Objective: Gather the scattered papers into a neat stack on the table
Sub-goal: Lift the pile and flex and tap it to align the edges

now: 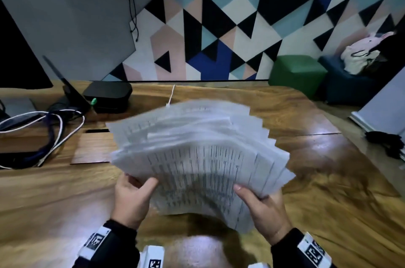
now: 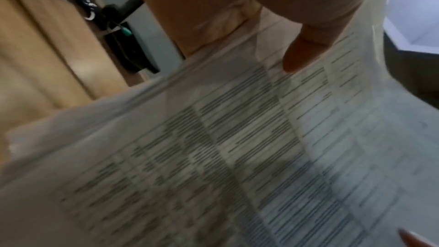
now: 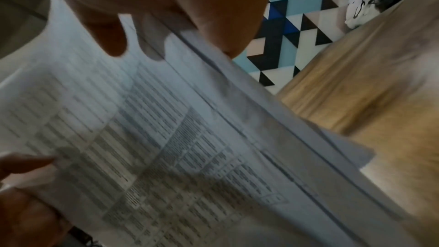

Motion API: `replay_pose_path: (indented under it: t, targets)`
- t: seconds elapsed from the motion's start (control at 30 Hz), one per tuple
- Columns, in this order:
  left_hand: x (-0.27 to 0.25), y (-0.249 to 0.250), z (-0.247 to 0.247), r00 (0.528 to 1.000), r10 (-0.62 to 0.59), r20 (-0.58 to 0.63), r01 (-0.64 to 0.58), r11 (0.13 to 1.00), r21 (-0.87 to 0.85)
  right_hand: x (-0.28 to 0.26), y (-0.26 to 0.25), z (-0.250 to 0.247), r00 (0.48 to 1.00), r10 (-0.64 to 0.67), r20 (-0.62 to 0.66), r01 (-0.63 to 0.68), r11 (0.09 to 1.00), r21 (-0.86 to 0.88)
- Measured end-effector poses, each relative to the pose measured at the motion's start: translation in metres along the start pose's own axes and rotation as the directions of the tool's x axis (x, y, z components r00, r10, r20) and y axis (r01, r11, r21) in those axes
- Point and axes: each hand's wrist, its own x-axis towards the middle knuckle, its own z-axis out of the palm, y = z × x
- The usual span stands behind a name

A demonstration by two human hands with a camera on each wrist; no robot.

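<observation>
A fanned, uneven bundle of printed white papers is held up above the wooden table, blurred by motion. My left hand grips its near left edge, thumb on top. My right hand grips the near right edge, thumb pressed on the top sheet. In the left wrist view the papers fill the frame under my thumb. The right wrist view shows the papers with my thumb on top and fingers beneath.
At the back left of the table lie a black box, a tangle of white and dark cables and a dark monitor. Green and blue stools stand beyond the far right edge.
</observation>
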Motion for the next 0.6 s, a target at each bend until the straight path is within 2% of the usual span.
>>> replay_pose_path:
  t: [0.13,0.33,0.43,0.53,0.6]
  targets:
    - [-0.013,-0.019,0.009,0.995,-0.094,0.012,0.093,0.993,0.074,-0.002,0.011,0.014,0.999,0.037,-0.014,-0.038,0.997,-0.072]
    - [0.001,0.002,0.004,1.0,-0.019,0.01,0.019,0.999,0.051,0.014,-0.016,0.003,0.996,-0.08,0.044,0.081,0.997,-0.014]
    - [-0.001,0.001,-0.003,0.998,0.021,0.053,-0.026,0.995,0.093,0.015,-0.009,-0.01,0.997,-0.015,0.074,0.013,1.0,0.022]
    - [-0.013,-0.013,0.001,0.991,-0.065,0.116,0.05,0.991,0.128,0.009,0.007,-0.003,0.995,0.088,0.052,-0.085,0.995,-0.056]
    - [-0.014,-0.018,0.007,0.992,-0.07,0.102,0.055,0.988,0.143,0.01,0.012,0.005,0.994,0.107,-0.001,-0.107,0.993,-0.054]
